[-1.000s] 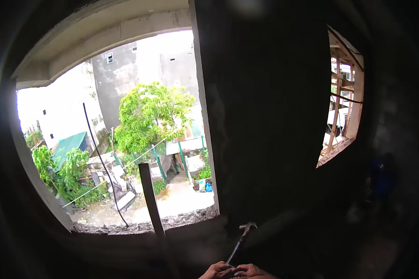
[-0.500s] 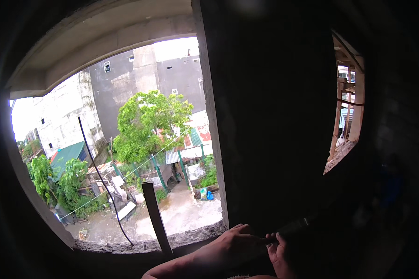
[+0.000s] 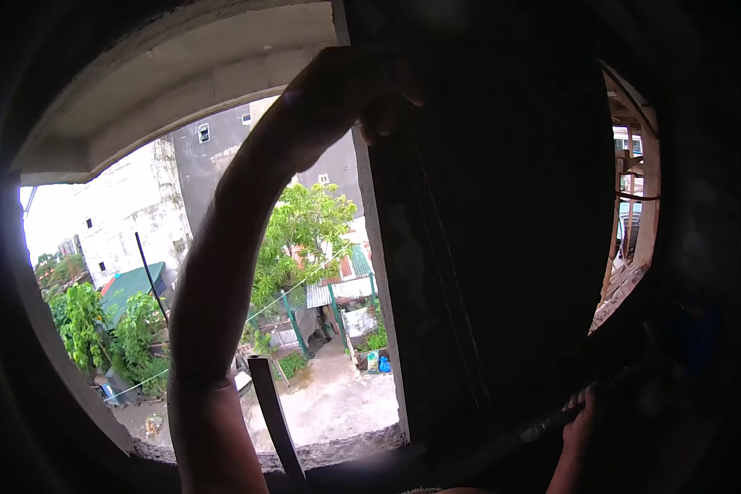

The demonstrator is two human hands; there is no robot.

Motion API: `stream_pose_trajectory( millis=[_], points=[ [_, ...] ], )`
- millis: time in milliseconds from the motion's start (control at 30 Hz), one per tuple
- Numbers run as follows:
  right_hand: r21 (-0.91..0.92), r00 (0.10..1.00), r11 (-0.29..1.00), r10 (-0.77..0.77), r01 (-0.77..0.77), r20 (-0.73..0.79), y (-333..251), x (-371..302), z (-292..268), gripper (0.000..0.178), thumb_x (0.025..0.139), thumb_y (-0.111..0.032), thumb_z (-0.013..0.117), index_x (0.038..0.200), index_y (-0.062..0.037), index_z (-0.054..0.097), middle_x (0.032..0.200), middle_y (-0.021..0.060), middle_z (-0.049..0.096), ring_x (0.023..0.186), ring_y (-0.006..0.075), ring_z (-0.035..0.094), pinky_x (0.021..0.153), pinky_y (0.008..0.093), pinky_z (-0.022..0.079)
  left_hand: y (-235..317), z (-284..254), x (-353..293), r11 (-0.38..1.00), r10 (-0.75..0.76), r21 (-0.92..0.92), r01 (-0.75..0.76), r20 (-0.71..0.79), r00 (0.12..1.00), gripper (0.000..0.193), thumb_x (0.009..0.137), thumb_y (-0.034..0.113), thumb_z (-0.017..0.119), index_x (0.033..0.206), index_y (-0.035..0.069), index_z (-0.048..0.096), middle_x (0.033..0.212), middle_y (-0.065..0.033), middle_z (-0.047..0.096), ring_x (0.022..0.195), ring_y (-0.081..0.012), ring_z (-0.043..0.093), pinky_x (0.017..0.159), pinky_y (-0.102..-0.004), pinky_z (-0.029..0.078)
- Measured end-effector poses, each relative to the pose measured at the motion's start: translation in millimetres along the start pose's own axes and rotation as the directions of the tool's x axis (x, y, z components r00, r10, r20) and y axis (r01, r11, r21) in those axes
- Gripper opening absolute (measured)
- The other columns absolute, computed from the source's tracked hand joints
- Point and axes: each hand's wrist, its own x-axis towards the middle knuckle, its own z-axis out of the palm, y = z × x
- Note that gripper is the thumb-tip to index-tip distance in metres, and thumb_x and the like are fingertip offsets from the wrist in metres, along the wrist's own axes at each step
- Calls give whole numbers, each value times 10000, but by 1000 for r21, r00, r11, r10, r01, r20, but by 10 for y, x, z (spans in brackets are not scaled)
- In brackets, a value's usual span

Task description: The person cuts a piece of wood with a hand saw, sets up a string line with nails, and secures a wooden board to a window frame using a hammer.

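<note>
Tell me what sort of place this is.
Probably a building under construction: a bare concrete beam spans the large opening, its sill is rough and broken, and timber framing shows through the opening at right.

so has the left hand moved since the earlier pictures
Yes, upward: judged against the window opening's right edge, the left hand has gone from near its bottom to near its top.

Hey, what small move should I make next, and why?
I'd probably steady your left hand before shifting the right: it's raised by the dark wall, with thin pale lines running down below its fingers, while your right hand is low, holding a long object too dark to identify.
</note>
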Motion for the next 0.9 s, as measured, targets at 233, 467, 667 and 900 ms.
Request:
stream_pose_trajectory(
  millis=[233,467,667,900],
  points=[
    [-403,997,915,46,-20,56,-76,579,55,141,920,-89,565,1047,-45,526,649,9,441,479,94,429,432,246,382,-263,-1276,1388,419,306,907,54,-196,931,221,1014,160,517,1047,43,702,861,-72,705,902,-227,661,778,-329,524],
    [-489,973,862,-20,132,228,0,1096,330,129,925,-105,566,1020,-21,542,612,6,470,449,87,452,419,256,379,-362,-2452,2127,935,111,354,13,-330,938,157,924,58,571,863,77,714,644,-4,601,461,-91,410,419,-285,291],
    [-623,980,769,-17,141,200,-264,1137,818,223,928,-132,539,1120,-19,522,633,17,477,449,92,443,436,246,374,-672,-2341,2494,648,284,747,148,-417,863,149,831,71,592,731,105,696,600,-61,602,480,-152,495,451,-354,385],
    [-555,943,801,-33,224,332,-638,1623,1034,315,986,-249,510,1202,-21,495,639,-6,427,478,78,407,446,237,352,-655,-2240,2795,266,691,899,349,-430,581,93,763,166,708,827,105,735,872,-131,725,845,-287,692,777,-406,546]
  ],
)
